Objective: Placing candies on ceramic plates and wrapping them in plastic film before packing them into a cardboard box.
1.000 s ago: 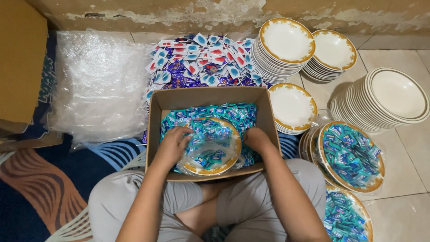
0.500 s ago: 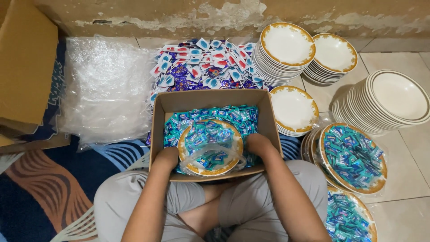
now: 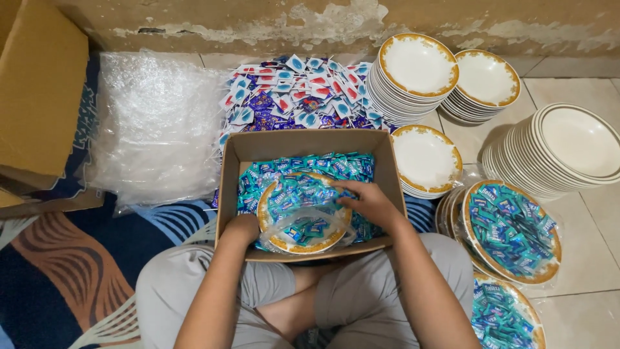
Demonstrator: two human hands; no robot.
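Note:
An open cardboard box [image 3: 227, 194] rests on my lap, filled with small blue-green candy packets. Inside it lies a gold-rimmed white plate [image 3: 303, 244] in a clear plastic bag, heaped with the same packets. My left hand [image 3: 241, 227] grips the plate's left rim at the box's near left corner. My right hand [image 3: 367, 201] lies flat over the packets on the plate's right side, fingers pointing left.
Stacks of gold-rimmed plates [image 3: 418, 68] and plain white plates [image 3: 571, 145] stand to the right. Two bagged, candy-filled plates [image 3: 510, 229] sit beside my right knee. A pile of red and blue sachets [image 3: 290, 94] lies behind the box; bubble wrap [image 3: 155, 123] and a cardboard box [image 3: 39, 97] at left.
My right hand left the plate's right rim and now reaches over the packets on top. My left hand slid down to the plate's left edge.

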